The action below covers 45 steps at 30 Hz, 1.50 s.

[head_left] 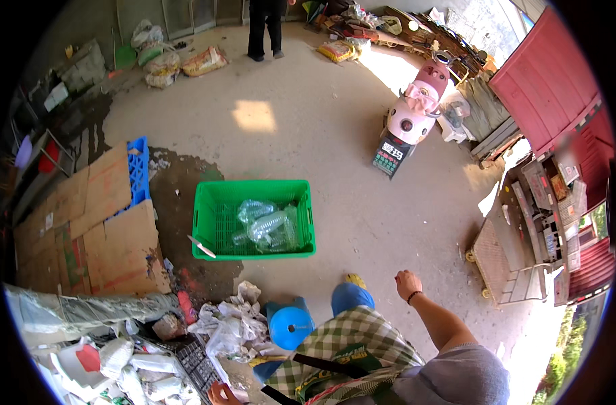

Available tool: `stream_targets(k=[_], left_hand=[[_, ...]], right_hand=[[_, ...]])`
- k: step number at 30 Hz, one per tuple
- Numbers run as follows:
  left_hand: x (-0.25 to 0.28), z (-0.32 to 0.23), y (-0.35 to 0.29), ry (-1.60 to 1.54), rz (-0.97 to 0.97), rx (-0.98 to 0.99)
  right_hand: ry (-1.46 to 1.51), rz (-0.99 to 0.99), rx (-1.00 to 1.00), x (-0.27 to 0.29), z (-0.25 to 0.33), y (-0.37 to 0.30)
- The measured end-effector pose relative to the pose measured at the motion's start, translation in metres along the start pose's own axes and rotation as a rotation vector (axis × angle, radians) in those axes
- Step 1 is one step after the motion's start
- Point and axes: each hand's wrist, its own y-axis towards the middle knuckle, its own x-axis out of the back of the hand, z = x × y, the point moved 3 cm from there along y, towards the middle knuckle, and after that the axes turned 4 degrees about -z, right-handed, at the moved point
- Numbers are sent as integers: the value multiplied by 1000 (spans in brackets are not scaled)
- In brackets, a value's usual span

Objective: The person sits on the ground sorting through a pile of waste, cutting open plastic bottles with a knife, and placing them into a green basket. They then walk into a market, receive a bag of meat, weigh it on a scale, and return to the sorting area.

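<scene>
My right hand hangs out to the right of my body, closed in a loose fist with nothing visible in it and a dark band at the wrist. At the lower edge, my left hand shows only in part. Its fingers look apart, beside a dark plastic grid crate and white scrap. Ahead of me on the floor stands a green plastic crate holding several clear plastic bottles. Across its near left corner rests a knife with a pale handle. Neither hand touches the green crate.
A blue round stool stands by my legs, beside crumpled white plastic. Flattened cardboard and a blue pallet lie left. A pink scooter, a flat trolley and a person are farther off.
</scene>
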Motion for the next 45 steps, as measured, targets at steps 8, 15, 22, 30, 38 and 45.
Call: stream_targets(k=[8,15,22,30,38,45], left_hand=[[-106,-357,-55,77,199,-141],[-184,-663,4,-13,204,-323],[-249,-753,102,-17,-87,-173],[-362,-1172,405,-188,163,-646],[-396,-1657,639,-436,367,-1325],[-508,-1702,885,-173,303,-957]], right_hand=[[619,162,5,24,-175,123],[620,-113,-36,142,-286,305],[797,-139,461,281,-93,599],[689,-234,542,428,24,869],[717,-306,185,489,23,1152],[631,-203,316,595,178,1521]])
